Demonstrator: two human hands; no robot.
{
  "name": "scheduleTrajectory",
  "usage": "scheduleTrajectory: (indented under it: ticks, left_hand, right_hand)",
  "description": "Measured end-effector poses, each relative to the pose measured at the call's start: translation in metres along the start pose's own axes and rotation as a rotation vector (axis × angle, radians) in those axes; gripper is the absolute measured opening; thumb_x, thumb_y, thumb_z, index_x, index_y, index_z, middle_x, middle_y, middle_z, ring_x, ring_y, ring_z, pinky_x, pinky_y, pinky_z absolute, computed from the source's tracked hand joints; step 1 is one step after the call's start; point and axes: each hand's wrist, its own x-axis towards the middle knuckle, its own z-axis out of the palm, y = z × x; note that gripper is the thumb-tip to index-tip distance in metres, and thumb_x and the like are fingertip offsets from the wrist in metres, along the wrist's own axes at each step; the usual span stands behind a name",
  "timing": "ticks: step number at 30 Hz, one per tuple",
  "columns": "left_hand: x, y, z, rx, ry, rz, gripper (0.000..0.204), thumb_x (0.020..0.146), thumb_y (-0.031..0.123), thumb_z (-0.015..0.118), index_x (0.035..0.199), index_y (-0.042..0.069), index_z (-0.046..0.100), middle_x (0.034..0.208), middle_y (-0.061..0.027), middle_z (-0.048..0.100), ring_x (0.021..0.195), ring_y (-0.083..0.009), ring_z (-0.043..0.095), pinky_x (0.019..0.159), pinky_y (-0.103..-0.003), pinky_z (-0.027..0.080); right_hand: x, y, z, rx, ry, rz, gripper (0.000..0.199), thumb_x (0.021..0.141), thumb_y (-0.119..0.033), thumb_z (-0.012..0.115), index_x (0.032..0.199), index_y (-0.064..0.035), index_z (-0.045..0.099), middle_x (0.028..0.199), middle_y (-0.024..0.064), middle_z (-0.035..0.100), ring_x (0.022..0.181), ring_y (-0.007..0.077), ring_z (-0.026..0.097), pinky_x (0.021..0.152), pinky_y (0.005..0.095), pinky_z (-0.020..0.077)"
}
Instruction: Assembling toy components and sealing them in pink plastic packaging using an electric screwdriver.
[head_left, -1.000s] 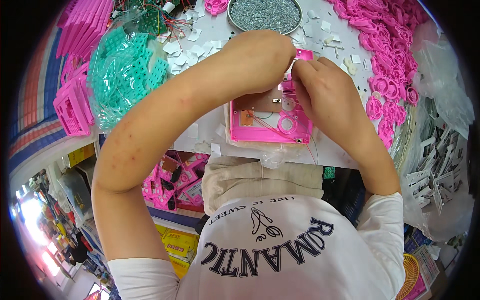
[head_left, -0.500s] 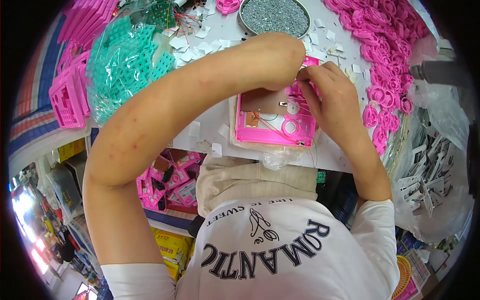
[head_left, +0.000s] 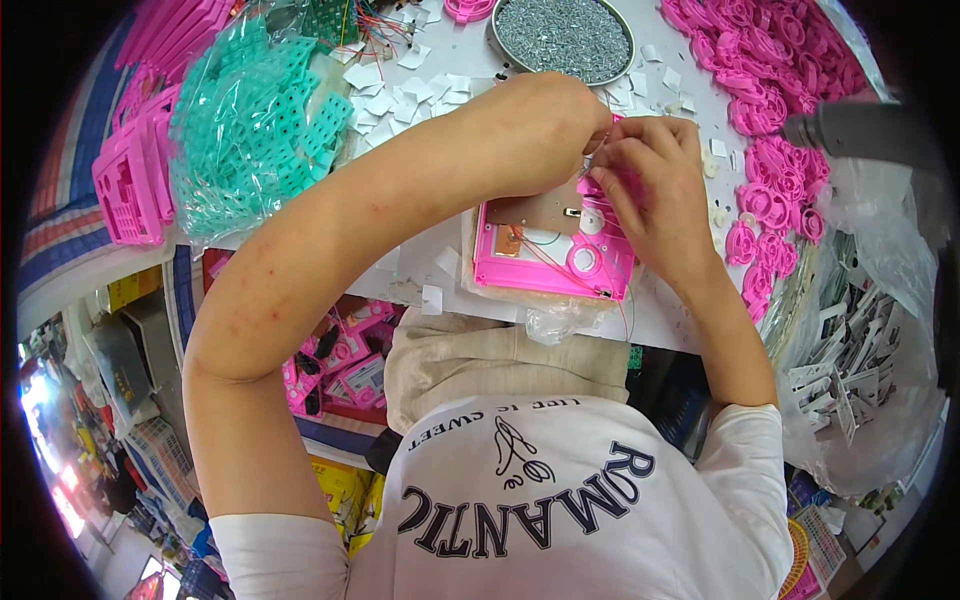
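On the table in front of me lies a pink plastic casing (head_left: 550, 280), with a brown board (head_left: 530, 208), a round white disc (head_left: 592, 221), a pink ring and thin wires inside. My left hand (head_left: 560, 125) is bent over its far edge, the fingers curled and mostly hidden behind the wrist. Across from it, my right hand (head_left: 660, 185) arches over the casing's right side, thumb and forefinger brought close together. The fingertips of both hands nearly meet around something thin, perhaps a wire, too small to make out.
A round metal tray (head_left: 492, 38) of small screws stands beyond my hands. White paper squares (head_left: 425, 95) are scattered leftward, near a bag of teal plastic grids (head_left: 250, 140). Pink ring parts (head_left: 765, 195) are heaped at right, beside a dark grey tool (head_left: 850, 130).
Both hands stay over the casing's far part; the left hand has shifted slightly down and left. The right fingers have spread a little and risen at the knuckles. The view has shifted slightly.
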Motion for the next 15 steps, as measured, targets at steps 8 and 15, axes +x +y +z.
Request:
scheduleTrajectory:
  ticks: [8,15]
  left_hand:
    - [0.001,-0.005,0.007,0.139,0.014,0.073,0.013,0.088,0.013,0.064,0.091,0.001,0.07,0.09,-0.0166,0.068,0.091,-0.0381,0.067,0.081,-0.047,0.054]
    - [0.006,-0.003,0.003,0.213,-0.009,0.12,0.015,0.088,0.012,0.062,0.093,0.0,0.069,0.091,-0.0196,0.07,0.09,-0.0391,0.069,0.081,-0.048,0.055]
  right_hand:
    - [-0.014,-0.001,-0.018,-0.052,-0.173,-0.164,0.025,0.081,-0.009,0.075,0.107,-0.0071,0.075,0.113,0.006,0.069,0.11,0.0335,0.057,0.091,0.043,0.0503]
    - [-0.022,-0.005,-0.01,-0.006,-0.097,-0.103,0.034,0.082,-0.008,0.073,0.116,-0.0056,0.072,0.116,0.0099,0.066,0.107,0.0331,0.058,0.091,0.0435,0.0508]
